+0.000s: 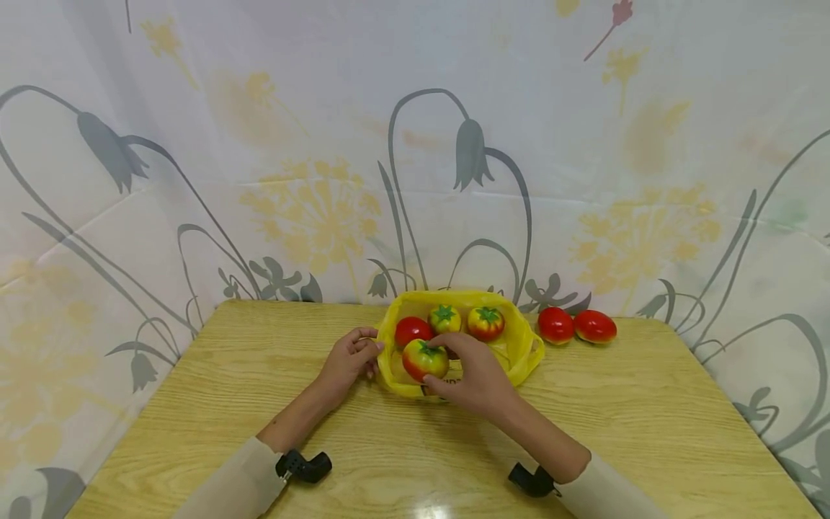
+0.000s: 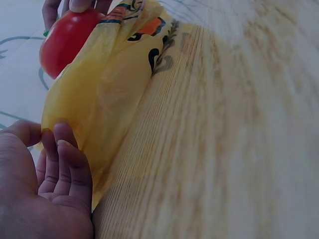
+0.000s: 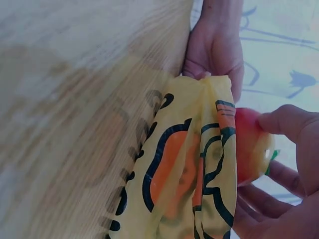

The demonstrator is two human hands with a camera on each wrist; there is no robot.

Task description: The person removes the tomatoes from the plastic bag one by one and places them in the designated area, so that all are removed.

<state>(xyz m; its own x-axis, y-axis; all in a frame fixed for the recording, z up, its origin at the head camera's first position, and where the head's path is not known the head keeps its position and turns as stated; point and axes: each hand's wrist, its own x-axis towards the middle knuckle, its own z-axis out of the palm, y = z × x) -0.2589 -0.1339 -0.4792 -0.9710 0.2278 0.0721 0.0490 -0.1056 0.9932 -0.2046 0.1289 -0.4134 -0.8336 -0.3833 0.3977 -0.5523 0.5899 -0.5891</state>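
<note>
My right hand (image 1: 478, 376) grips a red-and-yellow toy tomato (image 1: 420, 364) with a green leafy top, over the near left part of an open yellow plastic bag (image 1: 520, 333). At the bag's left edge, my left hand (image 1: 349, 366) pinches the rim between thumb and fingers, which the left wrist view shows closer. Inside the bag lie a plain red fruit (image 1: 411, 330), a yellow tomato (image 1: 449, 321) and a red-yellow tomato (image 1: 486, 326). In the right wrist view, the held tomato (image 3: 250, 144) sits just beyond the bag's printed side (image 3: 172, 169).
Two shiny red oval fruits (image 1: 576, 326) lie side by side at the table's back edge, right of the bag. The wooden table (image 1: 648, 432) meets a flower-patterned cloth (image 1: 415, 144) behind. A black wrist device (image 1: 305, 467) sits on each forearm.
</note>
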